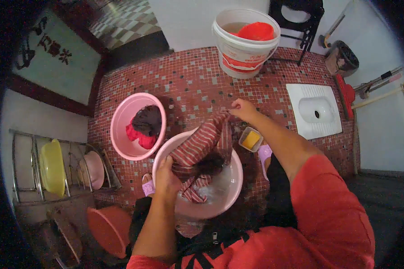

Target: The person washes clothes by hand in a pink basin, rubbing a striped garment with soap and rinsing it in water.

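Note:
A dark red garment with pale stripes is stretched between my two hands above a pink plastic basin of cloudy water. My left hand grips its left side near the basin's rim. At the upper right, my right hand pinches a raised end of the cloth between its fingers. The lower part of the garment hangs into the basin and touches the water. Just right of the basin, a yellow bar of soap lies in a small clear plastic box on the floor.
A second pink basin holds dark cloth and red cloth. Behind stands a white bucket with a red scoop. A squat toilet lies to the right. Metal racks with basins and an orange-red basin are at the left.

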